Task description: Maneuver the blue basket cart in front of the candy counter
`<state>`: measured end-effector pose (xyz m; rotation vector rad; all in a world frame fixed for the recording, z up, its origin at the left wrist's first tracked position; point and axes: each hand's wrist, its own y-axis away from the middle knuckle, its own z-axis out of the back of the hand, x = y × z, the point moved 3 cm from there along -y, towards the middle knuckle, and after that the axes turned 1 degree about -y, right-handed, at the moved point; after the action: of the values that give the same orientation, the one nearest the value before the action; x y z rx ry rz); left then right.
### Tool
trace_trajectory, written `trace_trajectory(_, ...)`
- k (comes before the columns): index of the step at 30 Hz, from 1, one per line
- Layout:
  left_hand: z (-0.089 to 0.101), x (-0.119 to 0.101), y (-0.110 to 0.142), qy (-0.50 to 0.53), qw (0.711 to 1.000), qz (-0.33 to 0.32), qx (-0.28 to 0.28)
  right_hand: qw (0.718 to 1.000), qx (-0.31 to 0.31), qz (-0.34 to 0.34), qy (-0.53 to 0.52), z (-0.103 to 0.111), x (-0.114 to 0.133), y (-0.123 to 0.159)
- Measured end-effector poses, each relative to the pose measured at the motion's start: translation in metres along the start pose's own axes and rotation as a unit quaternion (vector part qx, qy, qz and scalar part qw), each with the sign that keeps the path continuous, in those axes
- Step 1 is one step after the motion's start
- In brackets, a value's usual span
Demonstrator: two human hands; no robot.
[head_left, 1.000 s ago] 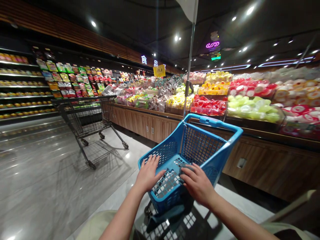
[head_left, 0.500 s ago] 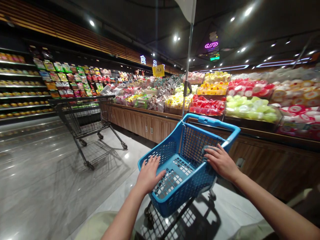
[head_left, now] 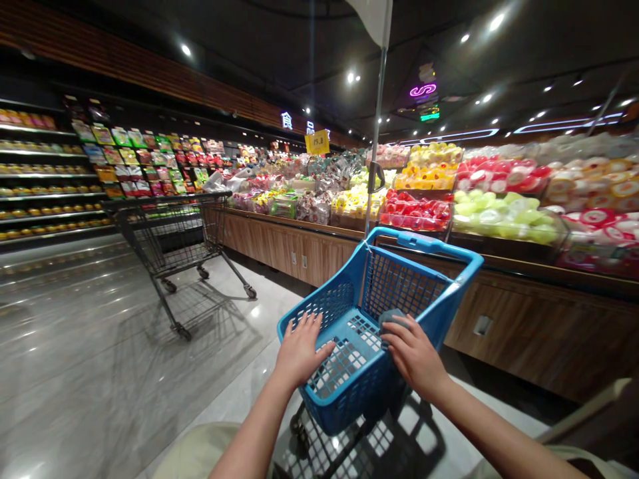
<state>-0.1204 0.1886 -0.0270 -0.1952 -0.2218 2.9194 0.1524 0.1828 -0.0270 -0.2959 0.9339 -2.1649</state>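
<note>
A small blue plastic shopping cart (head_left: 339, 396) stands right in front of me, its basket bare inside. My left hand (head_left: 303, 349) rests on the rim at the basket's left front corner, palm down with fingers spread. On the right-hand rim, my right hand (head_left: 412, 352) presses a grey-blue cloth (head_left: 390, 320), fingers bent over it. Part of the cloth is hidden under the palm. A pole rises from the far side of the cart, near its raised handle (head_left: 424, 243).
A black wire shopping cart (head_left: 174, 246) stands to the left on the shiny tiled floor. Behind the blue cart runs a wood-fronted display counter (head_left: 319, 261) heaped with wrapped sweets and jellies. Stocked shelves (head_left: 44, 176) line the left wall.
My right hand has slid the cloth along the right rim, toward me and to the left. My left hand stays on the rim. The carts have barely shifted in view.
</note>
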Motion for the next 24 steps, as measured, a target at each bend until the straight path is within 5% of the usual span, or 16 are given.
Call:
trace_trajectory(5,0.0,0.002,0.001,0.011,1.0,-0.006,-0.003,0.998,0.034,0.054,0.022,0.011,-0.019,-0.003)
trace_trajectory(15,0.0,-0.005,0.002,0.015,1.0,-0.004,0.0,0.994,0.036,0.03,0.097,0.026,-0.107,0.004)
trace_trajectory(19,0.0,-0.008,0.001,0.009,1.0,-0.005,0.0,0.998,-0.004,-0.016,0.067,0.021,-0.104,0.005)
trace_trajectory(24,-0.001,-0.01,0.0,0.0,1.0,-0.003,0.0,0.999,-0.025,-0.036,0.022,0.012,-0.069,0.005)
